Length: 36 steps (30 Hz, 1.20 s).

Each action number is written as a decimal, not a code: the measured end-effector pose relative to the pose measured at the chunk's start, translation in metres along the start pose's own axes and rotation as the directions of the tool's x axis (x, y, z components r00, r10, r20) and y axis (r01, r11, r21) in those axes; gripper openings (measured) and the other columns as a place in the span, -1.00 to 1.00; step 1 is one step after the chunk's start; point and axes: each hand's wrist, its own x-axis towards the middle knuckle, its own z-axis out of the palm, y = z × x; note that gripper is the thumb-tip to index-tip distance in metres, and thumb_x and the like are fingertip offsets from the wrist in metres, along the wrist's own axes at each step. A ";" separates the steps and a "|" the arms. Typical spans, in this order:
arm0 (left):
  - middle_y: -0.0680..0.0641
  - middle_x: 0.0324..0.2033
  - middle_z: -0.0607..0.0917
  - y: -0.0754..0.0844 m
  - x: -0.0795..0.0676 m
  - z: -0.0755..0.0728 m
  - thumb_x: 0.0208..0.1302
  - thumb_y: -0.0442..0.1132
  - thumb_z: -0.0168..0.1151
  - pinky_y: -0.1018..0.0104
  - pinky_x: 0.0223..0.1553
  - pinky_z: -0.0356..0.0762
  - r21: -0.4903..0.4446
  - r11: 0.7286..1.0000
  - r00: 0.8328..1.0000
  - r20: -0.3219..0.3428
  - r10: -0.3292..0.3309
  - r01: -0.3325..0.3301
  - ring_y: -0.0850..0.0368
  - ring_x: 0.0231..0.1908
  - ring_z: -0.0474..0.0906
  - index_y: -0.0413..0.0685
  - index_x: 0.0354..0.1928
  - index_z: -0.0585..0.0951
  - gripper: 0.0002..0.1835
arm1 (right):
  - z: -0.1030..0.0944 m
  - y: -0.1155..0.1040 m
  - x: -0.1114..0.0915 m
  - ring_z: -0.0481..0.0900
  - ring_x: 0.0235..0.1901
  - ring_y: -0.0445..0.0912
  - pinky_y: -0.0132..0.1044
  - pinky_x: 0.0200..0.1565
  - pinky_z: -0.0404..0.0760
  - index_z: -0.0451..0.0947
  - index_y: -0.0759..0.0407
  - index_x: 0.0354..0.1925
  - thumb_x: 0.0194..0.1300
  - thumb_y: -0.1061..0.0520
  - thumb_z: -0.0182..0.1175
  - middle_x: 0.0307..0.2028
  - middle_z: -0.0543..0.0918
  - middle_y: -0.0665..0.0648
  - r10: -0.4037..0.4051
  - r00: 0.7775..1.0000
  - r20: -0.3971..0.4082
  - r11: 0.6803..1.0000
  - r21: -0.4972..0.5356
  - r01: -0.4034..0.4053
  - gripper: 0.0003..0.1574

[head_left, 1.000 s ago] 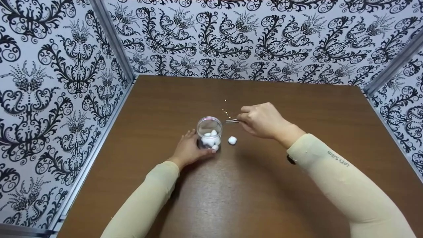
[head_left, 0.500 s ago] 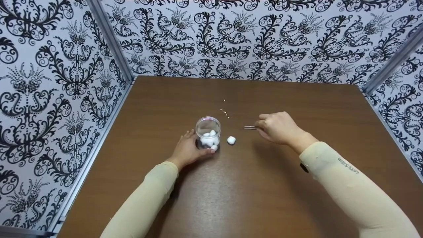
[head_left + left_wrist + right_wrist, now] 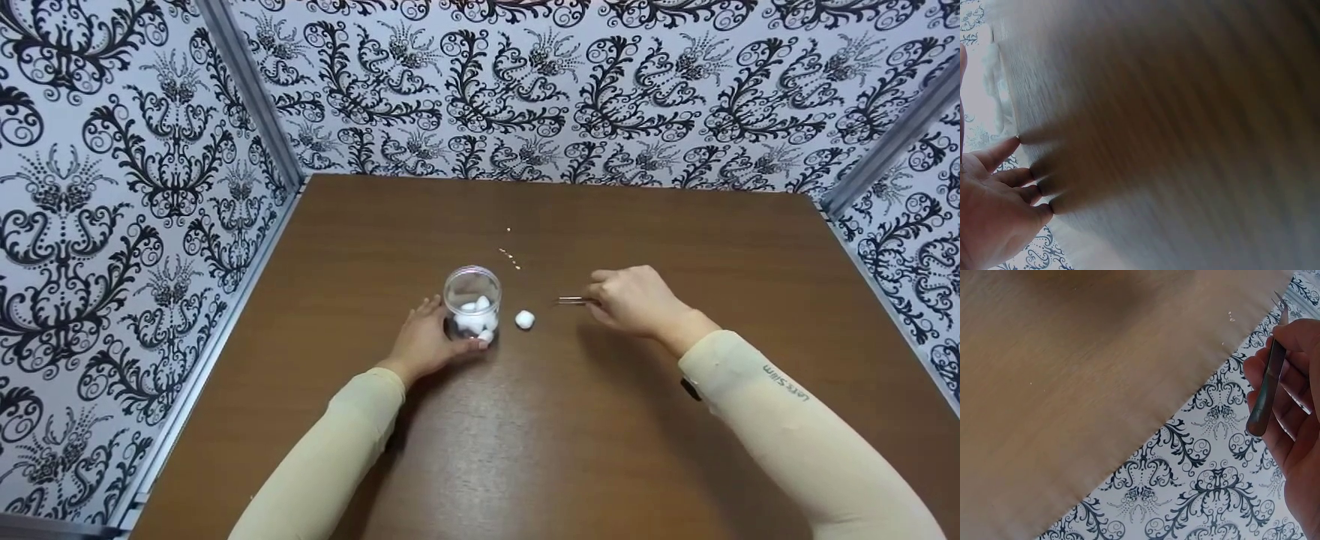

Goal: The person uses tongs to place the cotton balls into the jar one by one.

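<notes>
In the head view, a clear jar (image 3: 472, 288) stands on the table, partly filled with white cotton balls (image 3: 470, 322). My left hand (image 3: 425, 341) curves round its left side, thumb in front and fingers behind. Another cotton ball (image 3: 525, 320) lies on the tabletop, just right of the jar. To the right of that ball, my right hand (image 3: 637, 301) holds metal tweezers (image 3: 571, 301) above the table, pointing left. The right wrist view shows the tweezers' handle (image 3: 1266, 396) between thumb and fingers, with the slim tips slightly parted and nothing between them.
Small pale crumbs (image 3: 511, 259) lie in a line on the brown table (image 3: 637, 217) beyond the jar. Black-and-white patterned walls (image 3: 555, 82) with grey metal corner posts (image 3: 251, 97) enclose the table at the back and sides.
My right hand has moved right and back toward me with the tweezers, away from the jar. The left hand, the jar and the loose cotton ball stay in place.
</notes>
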 end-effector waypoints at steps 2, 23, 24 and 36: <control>-0.37 0.53 0.33 -0.001 0.000 0.000 0.08 0.38 0.49 -0.22 0.63 -0.04 -0.002 1.000 1.000 0.002 0.000 0.000 -0.31 0.60 0.11 -0.14 0.49 0.43 0.07 | 0.001 -0.002 0.001 0.39 -0.72 -0.04 -0.02 -0.69 0.41 0.68 0.09 -0.44 0.15 0.12 0.43 -0.53 0.51 0.04 0.003 1.000 0.012 1.000 0.006 -0.003 -0.89; -0.34 0.53 0.34 -0.003 0.001 0.003 0.08 0.41 0.48 -0.20 0.64 -0.09 -0.002 1.000 1.000 0.008 0.005 -0.005 -0.26 0.62 0.08 -0.03 0.54 0.40 0.08 | 0.027 -0.023 0.020 0.51 -0.66 -0.01 -0.02 -0.60 0.51 0.65 0.10 -0.46 0.21 0.05 0.46 -0.51 0.53 0.03 -0.025 0.993 0.118 1.000 0.009 0.024 -0.78; -0.34 0.53 0.34 -0.003 0.001 0.003 0.08 0.41 0.48 -0.20 0.64 -0.09 -0.002 1.000 1.000 0.007 0.006 -0.006 -0.26 0.62 0.09 -0.02 0.54 0.40 0.08 | 0.027 -0.023 0.020 0.52 -0.65 0.00 -0.01 -0.60 0.51 0.65 0.10 -0.46 0.21 0.05 0.46 -0.51 0.54 0.04 -0.024 0.992 0.121 1.000 0.011 0.023 -0.78; -0.34 0.52 0.35 -0.002 0.000 0.001 0.08 0.41 0.47 -0.25 0.63 -0.07 -0.018 1.000 1.000 0.004 0.015 -0.015 -0.30 0.61 0.09 -0.04 0.55 0.38 0.09 | 0.031 -0.028 0.022 0.50 -0.67 -0.03 -0.06 -0.62 0.50 0.66 0.08 -0.50 0.20 0.06 0.44 -0.54 0.50 0.01 -0.036 0.991 0.129 0.999 -0.001 0.037 -0.79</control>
